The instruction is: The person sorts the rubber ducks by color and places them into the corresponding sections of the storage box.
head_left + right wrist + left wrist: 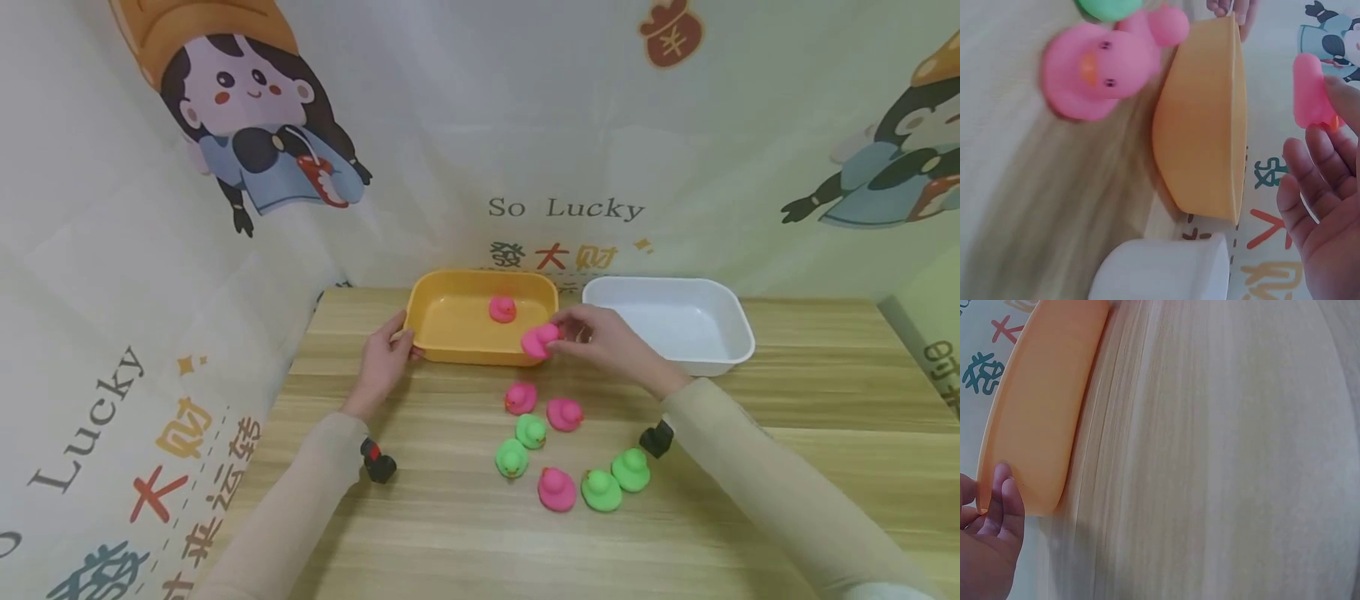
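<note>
The right hand point(603, 335) pinches a pink duck point(540, 341), apparently above the yellow tray point(453, 327); best release it low, the left hand point(385, 360) keeping its grip clamped on the tray's end.

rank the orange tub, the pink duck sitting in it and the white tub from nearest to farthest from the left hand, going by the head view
1. Orange tub, its left end held by the left hand.
2. Pink duck, inside the tub, slightly right of its middle.
3. White tub, to the right, past the other tub.
</note>
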Demonstrator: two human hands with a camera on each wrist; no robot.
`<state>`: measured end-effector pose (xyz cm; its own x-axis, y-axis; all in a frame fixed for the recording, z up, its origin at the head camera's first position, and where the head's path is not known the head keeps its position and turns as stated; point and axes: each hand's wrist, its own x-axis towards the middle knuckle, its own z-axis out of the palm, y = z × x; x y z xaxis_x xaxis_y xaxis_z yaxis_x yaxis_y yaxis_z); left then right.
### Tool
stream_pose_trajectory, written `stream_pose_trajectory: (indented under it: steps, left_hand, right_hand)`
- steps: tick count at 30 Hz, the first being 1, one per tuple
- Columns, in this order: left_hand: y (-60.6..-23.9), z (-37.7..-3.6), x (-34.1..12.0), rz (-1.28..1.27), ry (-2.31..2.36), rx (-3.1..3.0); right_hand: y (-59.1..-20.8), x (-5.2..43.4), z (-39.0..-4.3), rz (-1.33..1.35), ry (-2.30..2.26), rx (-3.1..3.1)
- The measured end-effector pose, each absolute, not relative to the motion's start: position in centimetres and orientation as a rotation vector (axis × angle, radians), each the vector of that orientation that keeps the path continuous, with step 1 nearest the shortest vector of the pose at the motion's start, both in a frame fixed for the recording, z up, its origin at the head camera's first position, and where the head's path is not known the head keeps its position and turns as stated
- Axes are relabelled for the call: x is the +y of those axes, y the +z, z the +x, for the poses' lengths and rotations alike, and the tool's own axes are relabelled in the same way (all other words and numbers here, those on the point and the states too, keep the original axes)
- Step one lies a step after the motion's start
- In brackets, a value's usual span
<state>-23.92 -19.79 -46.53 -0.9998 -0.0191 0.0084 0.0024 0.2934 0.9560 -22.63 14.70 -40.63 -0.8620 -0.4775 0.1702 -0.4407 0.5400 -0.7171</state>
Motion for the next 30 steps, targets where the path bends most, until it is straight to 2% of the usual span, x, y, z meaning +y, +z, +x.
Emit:
stream_pose_trajectory:
  steps: [18,30]
  left_hand:
    - [-47.4,-24.2,-19.7,0.012,-1.859,-2.490]
    - [-47.2,-24.0,-19.7,0.017,-1.800,-2.498]
  right_hand:
    - [-42.5,8.8,-29.0,-0.488,-1.230,2.824]
    - [-44.4,5.3,-30.5,-0.456,-1.142,2.784]
